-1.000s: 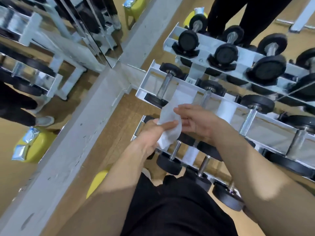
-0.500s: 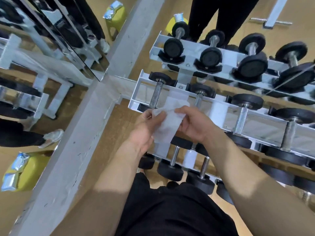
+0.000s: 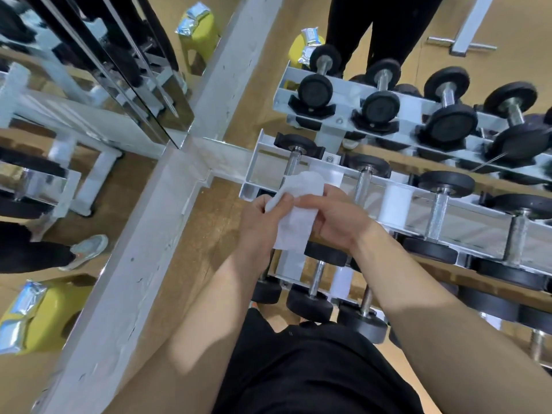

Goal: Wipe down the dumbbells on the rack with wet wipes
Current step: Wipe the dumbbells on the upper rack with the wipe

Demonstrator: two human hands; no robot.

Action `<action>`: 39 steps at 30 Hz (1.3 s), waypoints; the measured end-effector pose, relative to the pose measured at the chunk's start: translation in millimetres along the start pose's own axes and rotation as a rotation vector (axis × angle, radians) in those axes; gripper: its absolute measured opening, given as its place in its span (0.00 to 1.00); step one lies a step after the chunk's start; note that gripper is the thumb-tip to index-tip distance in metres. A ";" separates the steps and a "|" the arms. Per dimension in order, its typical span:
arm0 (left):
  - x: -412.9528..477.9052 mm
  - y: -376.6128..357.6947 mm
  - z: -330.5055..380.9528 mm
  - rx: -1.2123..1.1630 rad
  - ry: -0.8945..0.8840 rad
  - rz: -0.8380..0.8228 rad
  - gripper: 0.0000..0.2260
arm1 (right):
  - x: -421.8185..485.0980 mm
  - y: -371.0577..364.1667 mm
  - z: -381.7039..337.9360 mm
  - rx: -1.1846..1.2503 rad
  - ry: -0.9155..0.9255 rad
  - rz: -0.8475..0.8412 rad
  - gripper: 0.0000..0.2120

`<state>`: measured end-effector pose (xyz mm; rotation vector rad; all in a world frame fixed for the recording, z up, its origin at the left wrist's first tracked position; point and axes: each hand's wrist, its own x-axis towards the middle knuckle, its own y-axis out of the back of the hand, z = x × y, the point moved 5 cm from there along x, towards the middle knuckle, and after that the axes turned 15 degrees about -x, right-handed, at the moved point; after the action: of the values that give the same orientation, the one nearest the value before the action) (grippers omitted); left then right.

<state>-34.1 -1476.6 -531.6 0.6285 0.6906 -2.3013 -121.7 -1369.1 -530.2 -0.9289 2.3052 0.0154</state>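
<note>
Wet wipe (image 3: 298, 213), a single one, is held over the left end of the rack (image 3: 254, 165). The left hand (image 3: 257, 225) pinches its top corner and the right hand (image 3: 337, 216) pinches its side, fingers curled. It would probably work best spread flat, then wrapped round a handle. Beyond are three tiers of dumbbells (image 3: 451, 124): at least three on the lowest, four in the middle and four in full view on top.

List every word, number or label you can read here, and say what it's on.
No text can be read in this view.
Foil packs on the yellow stool: print too blurred to read.
Dumbbell end caps: any marks are too faint to read.
Wipe: blank.
</note>
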 end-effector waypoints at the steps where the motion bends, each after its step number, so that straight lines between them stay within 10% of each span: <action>1: 1.2 2.0 0.9 0.035 -0.031 0.027 0.12 | 2.6 0.2 0.8 -0.036 -0.019 0.033 0.14; 14: 15.6 19.9 4.7 0.043 -0.143 0.109 0.21 | 19.2 7.0 0.4 -0.159 -0.097 0.268 0.17; 19: 16.6 16.6 9.4 0.144 -0.235 0.112 0.21 | 18.1 3.4 7.2 -0.004 -0.150 0.093 0.05; 22: 15.5 12.3 16.2 0.200 -0.312 0.104 0.22 | 20.3 10.6 10.7 -0.084 -0.147 0.131 0.17; 34: 10.3 18.5 30.2 0.311 -0.418 0.214 0.23 | 14.5 28.5 -0.4 -0.520 -0.167 0.305 0.04; 39: 20.3 28.1 15.7 0.114 -0.249 0.194 0.20 | 23.8 20.0 18.3 0.038 -0.250 0.296 0.07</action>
<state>-32.3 -1513.5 -540.5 0.4289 0.3671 -2.1986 -136.8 -1364.4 -562.6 -0.5268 2.1787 0.2006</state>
